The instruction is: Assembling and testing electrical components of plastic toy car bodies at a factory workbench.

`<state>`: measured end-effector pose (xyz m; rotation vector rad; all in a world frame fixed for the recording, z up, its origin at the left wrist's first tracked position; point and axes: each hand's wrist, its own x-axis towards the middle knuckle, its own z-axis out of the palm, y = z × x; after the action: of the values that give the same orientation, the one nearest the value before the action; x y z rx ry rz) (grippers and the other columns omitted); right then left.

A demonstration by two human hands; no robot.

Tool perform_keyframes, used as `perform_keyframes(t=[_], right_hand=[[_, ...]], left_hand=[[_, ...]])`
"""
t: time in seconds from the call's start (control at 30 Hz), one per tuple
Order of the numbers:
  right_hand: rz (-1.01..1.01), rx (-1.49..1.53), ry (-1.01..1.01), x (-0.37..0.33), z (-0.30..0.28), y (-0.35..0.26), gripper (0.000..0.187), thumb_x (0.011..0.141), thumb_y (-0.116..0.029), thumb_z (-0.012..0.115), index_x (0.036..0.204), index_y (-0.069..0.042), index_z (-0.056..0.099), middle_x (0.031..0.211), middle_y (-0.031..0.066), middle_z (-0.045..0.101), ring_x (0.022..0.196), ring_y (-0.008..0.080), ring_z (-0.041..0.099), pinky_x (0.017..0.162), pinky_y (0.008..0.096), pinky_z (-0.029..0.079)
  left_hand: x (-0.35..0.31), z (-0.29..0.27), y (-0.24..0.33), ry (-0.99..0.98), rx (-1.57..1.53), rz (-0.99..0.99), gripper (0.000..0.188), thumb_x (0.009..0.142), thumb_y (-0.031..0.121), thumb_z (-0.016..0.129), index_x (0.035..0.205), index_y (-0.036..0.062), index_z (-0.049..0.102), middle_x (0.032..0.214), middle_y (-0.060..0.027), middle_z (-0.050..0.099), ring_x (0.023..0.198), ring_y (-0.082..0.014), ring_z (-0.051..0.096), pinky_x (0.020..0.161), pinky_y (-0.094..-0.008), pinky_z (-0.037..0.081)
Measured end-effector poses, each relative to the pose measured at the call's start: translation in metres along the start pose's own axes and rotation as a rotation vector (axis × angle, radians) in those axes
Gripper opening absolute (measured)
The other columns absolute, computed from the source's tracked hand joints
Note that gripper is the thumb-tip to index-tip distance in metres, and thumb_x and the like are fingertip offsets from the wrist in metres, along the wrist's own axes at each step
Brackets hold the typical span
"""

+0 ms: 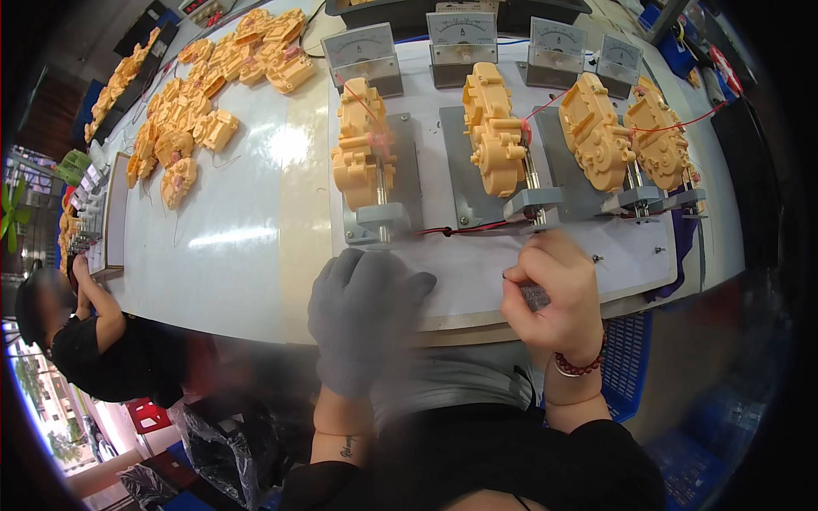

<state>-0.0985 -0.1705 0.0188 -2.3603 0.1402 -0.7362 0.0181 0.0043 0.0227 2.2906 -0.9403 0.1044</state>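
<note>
My left hand (362, 311), in a grey glove, is smeared by motion just in front of the leftmost test fixture's grey block (381, 215). Its thumb sticks out to the right; the other fingers do not show clearly. A yellow plastic gearbox housing (365, 145) stands on that fixture, with red wire at its side. Bare and curled, my right hand (554, 294) is below the second fixture's grey block (534, 202). Something grey and speckled shows inside its fingers, too small to name. Another yellow gearbox housing (492, 136) stands on this second fixture.
Two more housings (594, 132) stand on fixtures at the right. Behind the row are analog meters (463, 38). Red and black wires (464, 230) cross between fixtures. Many housings (183, 106) lie piled at the left. A co-worker (106, 328) sits at far left; a blue basket (628, 362) is below the table edge.
</note>
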Motion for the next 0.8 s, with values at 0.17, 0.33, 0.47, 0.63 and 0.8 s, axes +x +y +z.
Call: perform_keyframes(t=[0.17,0.33,0.47,0.63,0.8], right_hand=[[0.008,-0.003,0.014,-0.0003,0.001,-0.0025,0.014,0.061,0.001,0.062,0.066,-0.004,0.049,0.07,0.0114,0.051,0.065,0.0301,0.052,0.057,0.0377,0.044],[0.018,-0.02,0.051,-0.001,0.0023,-0.0034,0.013,0.062,0.001,0.061,0.066,-0.004,0.051,0.069,0.0112,0.051,0.064,0.0297,0.052,0.056,0.0372,0.044],[0.044,0.01,0.034,-0.0017,0.0014,-0.0034,0.012,0.062,0.001,0.062,0.068,-0.003,0.053,0.07,0.0112,0.053,0.065,0.0297,0.053,0.057,0.0367,0.045],[0.052,0.019,0.015,-0.002,0.0001,-0.0026,0.012,0.064,0.002,0.063,0.07,-0.003,0.055,0.07,0.011,0.054,0.065,0.0293,0.054,0.058,0.0366,0.046],[0.119,0.098,-0.019,-0.0044,-0.0036,-0.0018,0.012,0.068,0.003,0.066,0.073,-0.003,0.057,0.072,0.011,0.055,0.067,0.0296,0.056,0.06,0.0368,0.046]], left_hand=[[-0.0007,0.0022,-0.0026,0.026,-0.024,-0.024,0.023,0.068,0.013,0.08,0.075,0.0023,0.061,0.072,-0.01,0.058,0.065,-0.0255,0.058,0.061,-0.0355,0.047],[-0.0006,0.0027,-0.0039,0.029,-0.018,-0.024,0.021,0.067,0.011,0.079,0.074,0.0021,0.061,0.07,-0.0099,0.058,0.063,-0.0253,0.058,0.06,-0.0352,0.047],[-0.0006,0.0027,-0.0036,0.023,-0.022,-0.026,0.021,0.068,0.011,0.079,0.075,0.0021,0.061,0.07,-0.0098,0.058,0.063,-0.0251,0.058,0.059,-0.035,0.046],[-0.0008,0.0032,-0.0054,0.024,-0.02,-0.018,0.021,0.068,0.011,0.079,0.075,0.0019,0.061,0.07,-0.0099,0.058,0.063,-0.0244,0.058,0.059,-0.0347,0.046],[-0.0012,0.0032,-0.0054,0.025,-0.022,-0.022,0.021,0.068,0.011,0.079,0.075,0.002,0.061,0.07,-0.0098,0.057,0.063,-0.0241,0.058,0.059,-0.0344,0.046]])
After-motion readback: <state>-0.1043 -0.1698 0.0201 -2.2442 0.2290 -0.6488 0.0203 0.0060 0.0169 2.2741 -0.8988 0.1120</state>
